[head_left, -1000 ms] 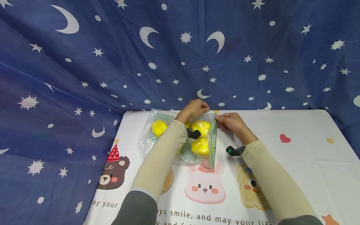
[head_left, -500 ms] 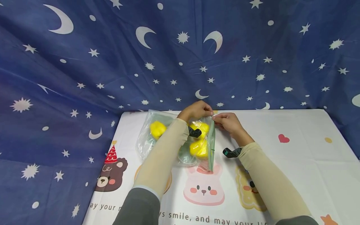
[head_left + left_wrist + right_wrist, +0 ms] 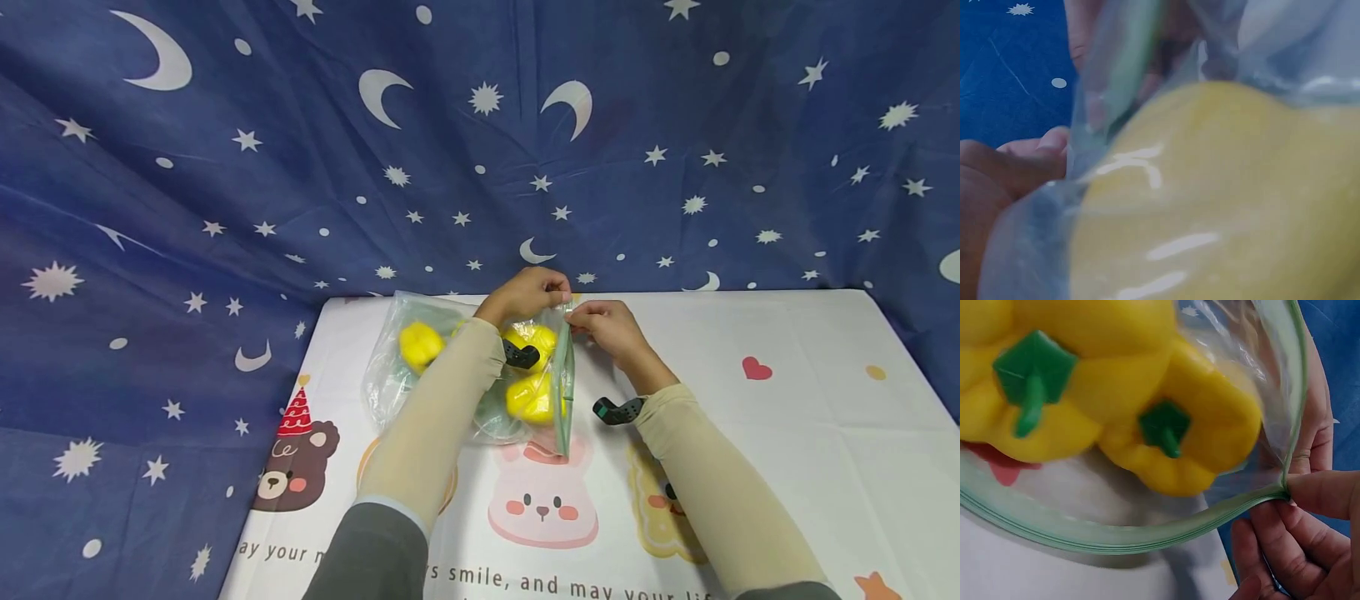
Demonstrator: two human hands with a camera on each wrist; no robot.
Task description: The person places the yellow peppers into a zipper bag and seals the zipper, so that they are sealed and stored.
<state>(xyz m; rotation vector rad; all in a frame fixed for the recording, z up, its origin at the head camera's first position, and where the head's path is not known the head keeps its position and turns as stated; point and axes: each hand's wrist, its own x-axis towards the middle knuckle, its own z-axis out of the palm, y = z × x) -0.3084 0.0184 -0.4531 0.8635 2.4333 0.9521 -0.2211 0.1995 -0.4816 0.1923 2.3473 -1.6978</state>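
Note:
A clear zip-lock bag [image 3: 390,387] with a green seal strip lies on the table, its mouth toward the right. Inside are several yellow bell peppers [image 3: 532,398] with green stems, partly covered by the left forearm. At the far end of the mouth, my left hand [image 3: 528,293] pinches the bag's edge. Close beside it, my right hand [image 3: 611,329] pinches the corner of the seal strip [image 3: 1147,540] between thumb and finger. In the right wrist view the strip curves outward below the peppers. The left wrist view is mostly filled by a blurred pepper [image 3: 1210,200] behind plastic.
A white tablecloth [image 3: 810,467] with cartoon prints covers the table. Dark blue curtains [image 3: 450,125] with moons and stars stand right behind the table and along its left side. Each wrist carries a black camera mount [image 3: 618,410].
My left hand has moved right, up to the bag's far corner, and now pinches near the right hand. The right hand has shifted slightly left; the view has also shifted a little.

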